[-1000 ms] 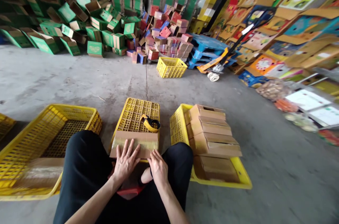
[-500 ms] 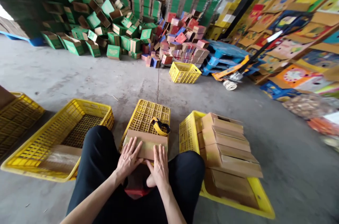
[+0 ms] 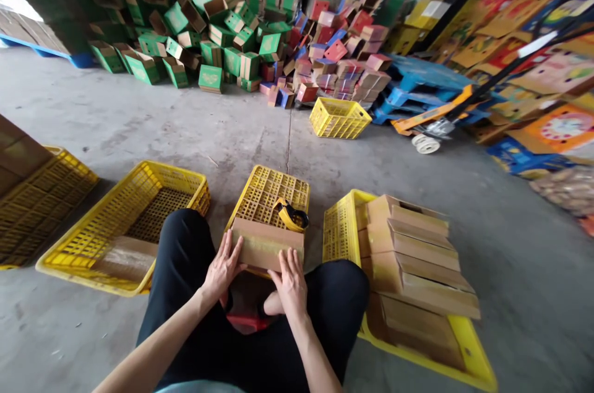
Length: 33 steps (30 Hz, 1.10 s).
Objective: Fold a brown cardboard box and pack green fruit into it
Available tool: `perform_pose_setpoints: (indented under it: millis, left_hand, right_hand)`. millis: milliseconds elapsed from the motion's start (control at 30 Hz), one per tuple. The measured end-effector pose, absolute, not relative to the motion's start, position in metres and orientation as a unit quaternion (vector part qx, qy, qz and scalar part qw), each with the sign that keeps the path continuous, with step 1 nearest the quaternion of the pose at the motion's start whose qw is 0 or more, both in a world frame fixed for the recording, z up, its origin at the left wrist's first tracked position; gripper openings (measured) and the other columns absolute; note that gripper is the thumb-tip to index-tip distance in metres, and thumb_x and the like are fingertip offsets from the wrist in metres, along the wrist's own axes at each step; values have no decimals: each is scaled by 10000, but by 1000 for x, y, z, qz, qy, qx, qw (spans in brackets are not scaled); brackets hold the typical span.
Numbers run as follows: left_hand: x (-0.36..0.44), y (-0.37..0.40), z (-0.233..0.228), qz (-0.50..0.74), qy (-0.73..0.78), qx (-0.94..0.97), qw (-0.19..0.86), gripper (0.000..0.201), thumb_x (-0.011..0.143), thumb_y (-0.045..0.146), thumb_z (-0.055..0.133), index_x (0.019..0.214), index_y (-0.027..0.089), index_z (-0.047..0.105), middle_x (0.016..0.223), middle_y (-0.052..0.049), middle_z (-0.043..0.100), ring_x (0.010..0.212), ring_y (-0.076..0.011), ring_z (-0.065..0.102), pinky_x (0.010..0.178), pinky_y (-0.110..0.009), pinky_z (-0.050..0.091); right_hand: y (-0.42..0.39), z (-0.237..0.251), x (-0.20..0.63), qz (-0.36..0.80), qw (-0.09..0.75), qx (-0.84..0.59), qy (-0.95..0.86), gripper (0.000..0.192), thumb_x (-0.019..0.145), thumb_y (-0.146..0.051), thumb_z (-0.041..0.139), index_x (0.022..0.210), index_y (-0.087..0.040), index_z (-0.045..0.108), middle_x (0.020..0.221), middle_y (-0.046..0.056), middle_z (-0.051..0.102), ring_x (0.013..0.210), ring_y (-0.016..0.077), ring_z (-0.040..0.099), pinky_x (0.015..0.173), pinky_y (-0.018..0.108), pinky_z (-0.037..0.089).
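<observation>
A closed brown cardboard box [image 3: 266, 246] lies on an upturned yellow plastic crate [image 3: 273, 181] between my knees. Clear tape seems to run along its top. My left hand [image 3: 223, 268] rests on its left end, fingers stretched and thumb along the near edge. On the right part of the box lies my right hand [image 3: 291, 281], its fingers also outstretched. Neither hand is closed around the box. Just beyond it, a yellow and black tape dispenser [image 3: 292, 216] sits on the crate.
At my right, a yellow crate [image 3: 341, 232] holds several cardboard boxes [image 3: 413, 250]. A yellow crate [image 3: 93, 244] at left holds one taped box [image 3: 127, 257]. Farther off are another crate [image 3: 340, 119], a pallet jack [image 3: 436, 117], blue pallets [image 3: 417, 83] and heaped green cartons [image 3: 211, 77].
My hands have moved apart, from the top of the box toward its two ends. The whole view has shifted, so the scene sits farther right and slightly higher.
</observation>
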<state>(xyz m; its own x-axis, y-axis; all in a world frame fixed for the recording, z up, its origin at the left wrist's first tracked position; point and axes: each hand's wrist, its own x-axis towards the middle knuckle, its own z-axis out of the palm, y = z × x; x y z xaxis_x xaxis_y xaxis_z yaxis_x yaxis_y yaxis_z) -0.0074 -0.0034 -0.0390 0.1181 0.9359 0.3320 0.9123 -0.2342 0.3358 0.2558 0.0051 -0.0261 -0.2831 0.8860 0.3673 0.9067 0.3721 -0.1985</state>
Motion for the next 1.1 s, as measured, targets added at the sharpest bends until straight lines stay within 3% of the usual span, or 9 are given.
perform_pose_setpoints:
  millis: [100,200,300,433,633,800,967,1100]
  left_hand:
    - [-9,-4,-42,235,618,750,26,940,997,295,707,1741,263,133,1798,-207,55,1630,-412,196,1226,-568,450]
    - [-9,-4,-46,219,611,760,27,787,1018,276,663,1704,232,282,1768,-213,239,1625,-385,255,1255,-610,397]
    - [-11,-4,-47,211,600,771,32,661,1041,277,619,1654,193,387,1728,-224,343,1609,-350,323,1263,-577,401]
    - [-16,-2,-44,214,584,782,43,588,1057,250,568,1626,183,437,1729,-203,354,1618,-317,305,1251,-509,444]
    - [-21,-2,-41,226,573,787,45,536,1077,292,541,1601,199,475,1716,-179,396,1590,-305,380,1229,-472,484]
    - [-19,-5,-36,276,572,772,25,626,1113,452,496,1661,180,364,1709,-184,410,1584,-314,402,1228,-496,482]
    - [-9,5,-26,289,603,743,-11,623,1108,494,492,1609,124,461,1595,-209,550,1485,-363,518,1191,-540,497]
    - [25,18,-17,283,627,726,-29,609,1091,510,509,1509,73,579,1534,-249,582,1464,-422,495,1180,-606,468]
  right_hand:
    - [1,-19,241,15,213,-543,-812,549,1059,-272,548,1601,-183,535,1597,180,567,1523,364,493,1188,563,510]
    - [-2,-12,215,50,210,-522,-825,632,978,-94,476,1602,-180,536,1611,139,562,1550,338,459,1210,564,498]
    - [-2,-8,184,71,211,-499,-837,680,920,-58,485,1595,-124,533,1623,149,545,1562,342,437,1238,577,469]
    - [0,-7,156,70,214,-490,-842,691,917,-29,480,1606,-85,503,1620,176,540,1547,327,464,1229,557,490]
    - [13,-1,172,53,210,-494,-842,497,1085,-191,459,1569,-161,568,1576,117,603,1497,292,534,1239,512,467]
    - [19,-9,236,-29,212,-570,-793,504,1150,-343,378,1575,-144,563,1580,147,592,1491,338,536,1206,526,475]
    - [17,-28,267,-67,259,-607,-749,616,1155,-465,327,1668,-136,414,1642,182,513,1548,358,454,1190,512,495]
    - [18,-34,259,-55,297,-597,-743,646,1153,-457,335,1726,-166,270,1695,174,441,1610,354,340,1228,531,465]
